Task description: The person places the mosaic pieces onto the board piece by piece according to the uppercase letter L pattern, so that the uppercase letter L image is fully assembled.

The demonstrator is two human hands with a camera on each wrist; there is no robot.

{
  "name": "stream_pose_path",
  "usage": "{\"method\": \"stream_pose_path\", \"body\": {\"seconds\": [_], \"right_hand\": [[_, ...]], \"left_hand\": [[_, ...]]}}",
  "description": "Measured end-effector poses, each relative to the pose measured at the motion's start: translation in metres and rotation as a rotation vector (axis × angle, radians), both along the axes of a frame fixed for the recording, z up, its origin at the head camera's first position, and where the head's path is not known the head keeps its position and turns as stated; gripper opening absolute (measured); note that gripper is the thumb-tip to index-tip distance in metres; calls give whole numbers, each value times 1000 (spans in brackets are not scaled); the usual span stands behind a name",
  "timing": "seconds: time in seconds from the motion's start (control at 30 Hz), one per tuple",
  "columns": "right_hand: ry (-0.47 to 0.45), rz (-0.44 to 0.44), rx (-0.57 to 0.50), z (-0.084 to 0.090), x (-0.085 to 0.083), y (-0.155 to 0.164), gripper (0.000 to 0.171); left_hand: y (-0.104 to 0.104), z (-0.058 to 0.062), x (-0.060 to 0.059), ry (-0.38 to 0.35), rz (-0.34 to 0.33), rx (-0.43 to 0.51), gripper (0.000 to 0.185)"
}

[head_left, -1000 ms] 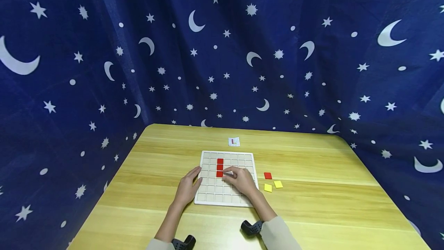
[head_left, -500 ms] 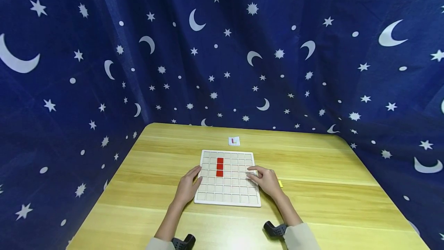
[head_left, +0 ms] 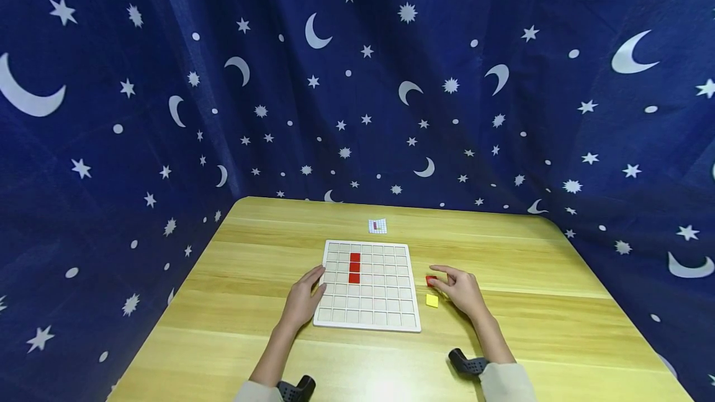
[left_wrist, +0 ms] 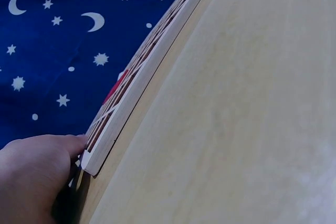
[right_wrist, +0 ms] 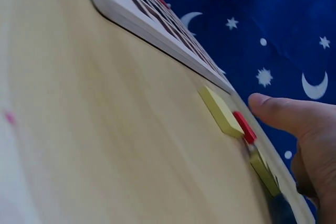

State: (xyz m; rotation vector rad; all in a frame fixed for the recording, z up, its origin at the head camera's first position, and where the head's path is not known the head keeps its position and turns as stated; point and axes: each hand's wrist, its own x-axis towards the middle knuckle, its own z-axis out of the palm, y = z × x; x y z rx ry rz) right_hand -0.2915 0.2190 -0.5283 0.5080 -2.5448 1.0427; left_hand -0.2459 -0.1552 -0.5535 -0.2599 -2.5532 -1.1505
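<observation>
A white grid board [head_left: 385, 309] lies on the table, with three red tiles [head_left: 354, 268] in a column in its squares. My left hand [head_left: 301, 298] rests along the board's left edge; in the left wrist view its thumb touches the board's corner. Right of the board, my right hand [head_left: 462, 290] hovers at a loose red tile [head_left: 431, 281], thumb and index finger apart on either side of it. A yellow tile [head_left: 432, 300] lies just nearer to me. The right wrist view shows another yellow tile [right_wrist: 264, 174], mostly covered by my hand in the head view.
Beyond the board lies a small printed grid card [head_left: 377, 226] with a coloured pattern. The wooden table [head_left: 268, 222] ends at a dark blue curtain [head_left: 368, 79] with moons and stars, behind and at the sides.
My right hand has moved right, from beside the red column on the board, past its right edge, to the loose red tile. My left hand has stayed on the board's edge.
</observation>
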Motion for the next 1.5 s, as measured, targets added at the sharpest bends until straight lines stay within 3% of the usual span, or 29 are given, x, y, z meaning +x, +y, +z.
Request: {"method": "stream_pose_path", "body": {"seconds": [0.3,0.43,0.77,0.93,1.3,1.5], "right_hand": [[-156,-17,25,0,1,12,30],[-177,-31,38,-1,1,14,31],[4,-83,21,-2,-1,4,26],[71,-39,21,0,1,-16,24],[47,89,14,2,9,-65,22],[82,158,20,0,11,-90,24]], "left_hand": [[1,1,0,23,-2,-14,40],[1,0,-1,20,-5,-16,39],[2,-2,-1,40,1,-23,37],[2,0,0,26,-6,-8,37],[2,0,1,-10,3,-4,37],[2,2,2,-44,9,7,38]]}}
